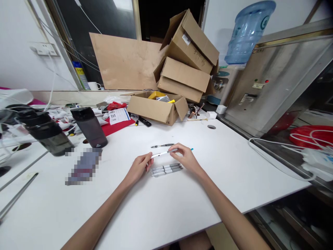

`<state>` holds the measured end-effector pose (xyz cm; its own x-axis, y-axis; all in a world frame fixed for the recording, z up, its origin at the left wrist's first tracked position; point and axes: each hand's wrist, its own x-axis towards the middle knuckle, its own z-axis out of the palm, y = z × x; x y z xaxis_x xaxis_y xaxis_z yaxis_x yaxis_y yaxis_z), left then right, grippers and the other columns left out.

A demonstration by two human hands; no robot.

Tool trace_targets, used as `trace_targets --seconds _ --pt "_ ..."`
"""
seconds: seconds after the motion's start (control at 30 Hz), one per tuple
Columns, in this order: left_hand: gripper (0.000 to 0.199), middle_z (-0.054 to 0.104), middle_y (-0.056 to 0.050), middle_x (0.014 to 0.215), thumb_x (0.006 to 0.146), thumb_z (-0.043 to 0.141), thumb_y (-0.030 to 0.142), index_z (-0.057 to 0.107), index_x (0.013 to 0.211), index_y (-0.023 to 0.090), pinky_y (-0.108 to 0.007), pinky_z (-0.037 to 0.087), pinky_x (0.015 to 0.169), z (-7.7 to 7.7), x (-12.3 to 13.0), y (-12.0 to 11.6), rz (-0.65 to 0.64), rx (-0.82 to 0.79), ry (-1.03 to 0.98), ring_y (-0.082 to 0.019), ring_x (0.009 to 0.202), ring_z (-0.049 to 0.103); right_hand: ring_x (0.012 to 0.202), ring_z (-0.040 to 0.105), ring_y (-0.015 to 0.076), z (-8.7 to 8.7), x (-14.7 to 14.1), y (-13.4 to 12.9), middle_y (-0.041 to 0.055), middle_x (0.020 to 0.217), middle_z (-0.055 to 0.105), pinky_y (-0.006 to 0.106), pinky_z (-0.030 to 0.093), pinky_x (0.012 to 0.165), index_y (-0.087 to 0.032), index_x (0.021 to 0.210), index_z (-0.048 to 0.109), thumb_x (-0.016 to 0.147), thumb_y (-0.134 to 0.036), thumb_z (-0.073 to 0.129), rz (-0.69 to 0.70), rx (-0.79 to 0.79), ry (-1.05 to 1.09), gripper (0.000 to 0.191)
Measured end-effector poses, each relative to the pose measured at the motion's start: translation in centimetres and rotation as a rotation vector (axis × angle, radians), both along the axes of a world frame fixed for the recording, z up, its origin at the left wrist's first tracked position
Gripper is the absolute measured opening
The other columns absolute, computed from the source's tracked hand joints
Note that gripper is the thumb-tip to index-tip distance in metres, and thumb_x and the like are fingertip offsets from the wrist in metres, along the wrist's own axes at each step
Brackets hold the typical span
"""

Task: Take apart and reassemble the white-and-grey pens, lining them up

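A slim white pen (160, 153) is held level above the white table (208, 170). The fingers of my left hand (140, 166) pinch its left end, and my right hand (185, 157) grips its right end. Just below it, several white and grey pens (166, 170) lie side by side on the tabletop. Beyond my hands lies a darker pen (162, 145), apart from the others. A small blue-green piece (192, 149) shows beside my right hand; what it belongs to cannot be told.
Two dark bottles (90, 128) and a blurred-out flat item (85, 166) are on the left. An open cardboard box (151, 108), a black remote (145, 121) and a red sheet (117, 127) lie at the back. White cables (281, 168) run along the right edge.
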<state>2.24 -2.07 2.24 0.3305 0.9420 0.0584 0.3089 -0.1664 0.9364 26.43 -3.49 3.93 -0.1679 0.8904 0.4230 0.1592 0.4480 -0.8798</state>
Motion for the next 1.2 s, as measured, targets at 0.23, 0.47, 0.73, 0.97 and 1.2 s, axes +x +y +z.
trace_targets --seconds 0.23,0.47,0.73,0.97,1.2 --pt "0.060 0.043 0.004 0.046 0.095 0.041 0.066 0.049 0.056 0.021 -0.027 0.031 0.052 -0.6 0.2 0.3 -0.066 -0.161 -0.128 -0.013 0.045 0.037 0.102 0.066 0.0220 0.1 0.2 0.4 0.0061 0.107 0.071 0.037 0.049 0.096 -0.025 0.108 0.069 0.092 -0.040 0.066 -0.046 0.036 0.075 0.023" --pt "0.049 0.062 -0.002 0.074 0.092 0.053 0.062 0.073 0.094 0.016 -0.023 0.038 0.051 0.0 0.3 0.1 -0.035 -0.199 -0.195 -0.014 0.060 0.051 0.097 0.067 0.0205 -0.4 0.6 1.0 0.0070 0.107 0.073 0.037 0.050 0.096 -0.024 0.115 0.063 0.091 -0.039 0.068 -0.109 0.041 0.134 0.029" --pt "0.050 0.063 -0.008 0.097 0.091 0.059 0.058 0.071 0.120 0.020 -0.021 0.042 0.053 -0.3 -0.4 0.7 -0.007 -0.153 -0.222 -0.016 0.076 0.054 0.101 0.068 0.0216 -1.0 1.3 1.7 0.0077 0.106 0.073 0.039 0.050 0.098 -0.023 0.110 0.063 0.090 -0.040 0.068 -0.209 0.046 0.174 0.026" --pt "0.049 0.058 -0.006 0.099 0.091 0.060 0.059 0.071 0.122 0.022 -0.019 0.042 0.057 -0.3 -0.8 0.9 0.002 -0.175 -0.243 -0.016 0.080 0.051 0.100 0.068 0.0219 -1.1 1.6 1.9 0.0070 0.105 0.074 0.038 0.050 0.096 -0.023 0.106 0.064 0.088 -0.039 0.069 -0.233 0.033 0.213 0.025" --pt "0.048 0.058 -0.005 0.098 0.091 0.061 0.060 0.072 0.121 0.024 -0.020 0.041 0.059 0.2 -1.0 0.9 0.024 -0.182 -0.233 -0.016 0.080 0.050 0.087 0.068 0.0209 -0.6 1.9 2.0 0.0051 0.097 0.072 0.038 0.053 0.089 -0.024 0.105 0.061 0.085 -0.043 0.070 -0.302 -0.024 0.308 0.029"
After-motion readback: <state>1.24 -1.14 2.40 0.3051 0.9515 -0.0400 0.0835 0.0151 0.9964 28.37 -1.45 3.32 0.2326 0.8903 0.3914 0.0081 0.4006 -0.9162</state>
